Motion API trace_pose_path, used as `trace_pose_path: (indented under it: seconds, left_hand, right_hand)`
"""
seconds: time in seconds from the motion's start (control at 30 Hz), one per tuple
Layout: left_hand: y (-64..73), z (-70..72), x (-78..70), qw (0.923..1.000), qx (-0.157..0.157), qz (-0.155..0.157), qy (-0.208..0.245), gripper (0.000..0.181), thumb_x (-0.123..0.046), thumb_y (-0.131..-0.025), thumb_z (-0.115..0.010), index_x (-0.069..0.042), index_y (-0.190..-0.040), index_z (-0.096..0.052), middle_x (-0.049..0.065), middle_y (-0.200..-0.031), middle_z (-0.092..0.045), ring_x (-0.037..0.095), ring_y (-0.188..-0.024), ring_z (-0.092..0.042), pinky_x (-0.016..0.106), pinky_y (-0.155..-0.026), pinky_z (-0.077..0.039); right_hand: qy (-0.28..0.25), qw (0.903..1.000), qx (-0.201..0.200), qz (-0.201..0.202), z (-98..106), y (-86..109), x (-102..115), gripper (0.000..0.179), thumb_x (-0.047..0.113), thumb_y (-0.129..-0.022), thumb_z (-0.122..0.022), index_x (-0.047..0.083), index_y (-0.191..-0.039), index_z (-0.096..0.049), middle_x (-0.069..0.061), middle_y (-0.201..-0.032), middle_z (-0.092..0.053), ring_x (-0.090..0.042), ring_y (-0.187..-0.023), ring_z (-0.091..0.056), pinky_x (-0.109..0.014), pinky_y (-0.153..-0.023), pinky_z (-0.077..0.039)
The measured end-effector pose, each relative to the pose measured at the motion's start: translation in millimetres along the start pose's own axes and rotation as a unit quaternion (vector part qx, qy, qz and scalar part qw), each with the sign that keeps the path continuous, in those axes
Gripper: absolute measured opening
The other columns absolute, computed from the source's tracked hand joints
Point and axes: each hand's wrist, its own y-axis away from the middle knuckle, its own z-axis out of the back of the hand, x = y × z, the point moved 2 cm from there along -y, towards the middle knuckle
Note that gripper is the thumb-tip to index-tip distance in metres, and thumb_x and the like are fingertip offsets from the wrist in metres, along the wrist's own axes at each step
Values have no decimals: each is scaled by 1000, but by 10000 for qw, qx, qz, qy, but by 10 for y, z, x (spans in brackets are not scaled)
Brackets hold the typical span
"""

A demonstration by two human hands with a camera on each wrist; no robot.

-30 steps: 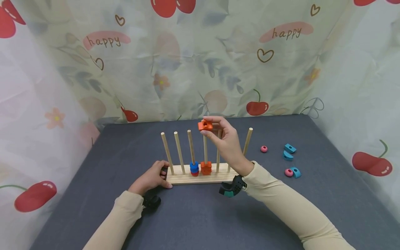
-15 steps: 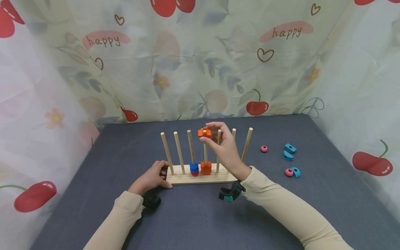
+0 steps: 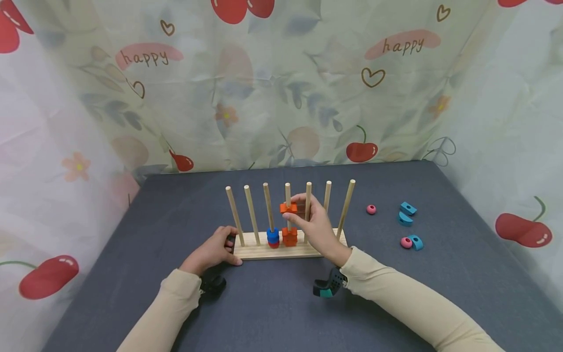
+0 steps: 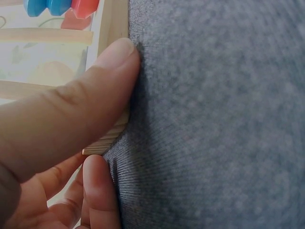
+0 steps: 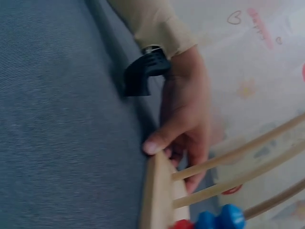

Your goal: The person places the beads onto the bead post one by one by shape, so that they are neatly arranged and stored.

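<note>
A wooden peg board [image 3: 259, 252] with several upright pegs stands on the table. My left hand [image 3: 214, 250] grips its left end, the thumb [image 4: 90, 100] along the front edge in the left wrist view. On the fourth peg from the left, my right hand [image 3: 317, 226] pinches an orange bead [image 3: 286, 208] threaded partway down. Below it, at that peg's foot, sit orange beads [image 3: 290, 237], apart from the held one. The third peg carries blue and red beads [image 3: 273, 237]. The right wrist view shows the left hand [image 5: 186, 119] at the board, but not the right fingers.
To the right lie a pink bead [image 3: 371, 209], two blue beads [image 3: 408, 209] close together, and another pink bead [image 3: 406, 243] beside a curved blue bead [image 3: 416, 242]. Patterned cloth [image 3: 264, 98] hangs behind the dark table [image 3: 272, 308].
My right hand has come down with the orange bead, from the top of the fourth peg to partway along it. The left hand has stayed on the board's end.
</note>
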Motion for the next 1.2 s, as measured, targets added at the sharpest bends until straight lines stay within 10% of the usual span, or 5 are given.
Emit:
trace_pose_path:
  seconds: [0.3,1.2]
  left_hand:
    - [-3,6,18,10000,7,-14,11,75,1,-65,-87,1,-128,-47,16,-117,-41,25,-100,-48,36,-84,-46]
    - [3,10,2,10000,2,10,-52,75,0,-66,-87,1,-129,-47,16,-117,-42,26,-100,-48,37,-85,-46]
  right_hand:
    - [437,9946,202,-921,-43,120,-375,34,12,-89,-70,6,-118,-53,-13,-114,-62,-21,-101,-61,-29,-88,-49]
    - [906,9817,585,-1567,16,313,-582,62,13,-88,-72,-2,-140,-42,-22,-134,-54,-36,-126,-50,-52,-105,-38]
